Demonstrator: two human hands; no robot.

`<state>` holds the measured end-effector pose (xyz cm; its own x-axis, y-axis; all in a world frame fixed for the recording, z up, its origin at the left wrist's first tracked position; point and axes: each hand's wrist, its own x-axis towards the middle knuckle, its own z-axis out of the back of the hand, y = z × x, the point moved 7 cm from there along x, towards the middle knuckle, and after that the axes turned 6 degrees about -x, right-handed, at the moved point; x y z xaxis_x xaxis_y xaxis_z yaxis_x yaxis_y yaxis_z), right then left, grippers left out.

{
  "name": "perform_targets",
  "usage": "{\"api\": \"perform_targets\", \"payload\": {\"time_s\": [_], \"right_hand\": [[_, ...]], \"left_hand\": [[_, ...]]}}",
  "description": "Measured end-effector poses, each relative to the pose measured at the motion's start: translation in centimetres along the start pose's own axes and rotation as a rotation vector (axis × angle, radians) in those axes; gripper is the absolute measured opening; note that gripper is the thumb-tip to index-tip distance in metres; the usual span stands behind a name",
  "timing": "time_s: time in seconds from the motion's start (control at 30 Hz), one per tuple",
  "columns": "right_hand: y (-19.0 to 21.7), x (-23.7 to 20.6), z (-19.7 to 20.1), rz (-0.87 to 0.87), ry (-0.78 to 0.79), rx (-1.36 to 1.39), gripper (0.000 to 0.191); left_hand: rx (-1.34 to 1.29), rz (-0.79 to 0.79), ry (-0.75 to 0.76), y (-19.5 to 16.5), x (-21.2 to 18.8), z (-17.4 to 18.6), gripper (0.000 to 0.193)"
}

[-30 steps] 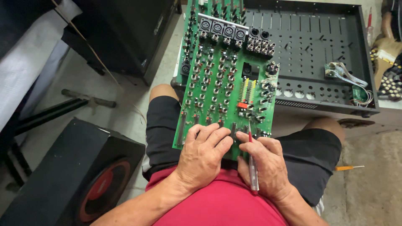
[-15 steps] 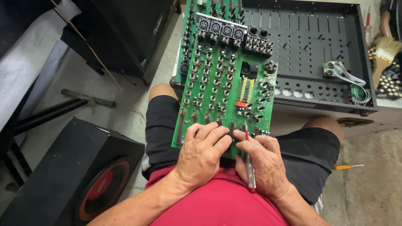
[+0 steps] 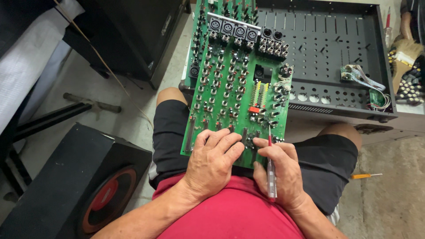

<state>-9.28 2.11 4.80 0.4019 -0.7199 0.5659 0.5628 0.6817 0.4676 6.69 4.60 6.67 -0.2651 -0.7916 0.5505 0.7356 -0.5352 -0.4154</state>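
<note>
So the green circuit board (image 3: 234, 84) lies propped on the person's lap, its near edge under both hands. The left hand (image 3: 212, 161) lies flat on that bottom edge, fingers spread and loose, gripping nothing. The right hand (image 3: 279, 170), just beside it, has its grip closed around a clear-handled screwdriver (image 3: 271, 177), tip touching the board just above the knuckles. A black metal chassis (image 3: 336, 53) sits beyond the board.

Red shirt (image 3: 239, 212), black shorts (image 3: 325, 166)
</note>
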Motion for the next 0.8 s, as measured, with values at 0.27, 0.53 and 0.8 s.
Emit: {"api": "perform_targets", "payload": {"time_s": [0.27, 0.53, 0.8], "right_hand": [[0.1, 0.3, -0.3, -0.013, 0.028, -0.006, 0.046], [-0.5, -0.4, 0.5, -0.028, -0.048, 0.050, 0.042], [-1.9, 0.0, 0.9, -0.168, -0.211, -0.137, 0.059]], "left_hand": [[0.009, 0.011, 0.008, 0.1, -0.1, -0.1, 0.027], [0.012, 0.000, 0.003, 0.0, -0.2, -0.3, 0.029], [0.006, 0.009, 0.025, 0.0, 0.0, -0.2, 0.041]]}}
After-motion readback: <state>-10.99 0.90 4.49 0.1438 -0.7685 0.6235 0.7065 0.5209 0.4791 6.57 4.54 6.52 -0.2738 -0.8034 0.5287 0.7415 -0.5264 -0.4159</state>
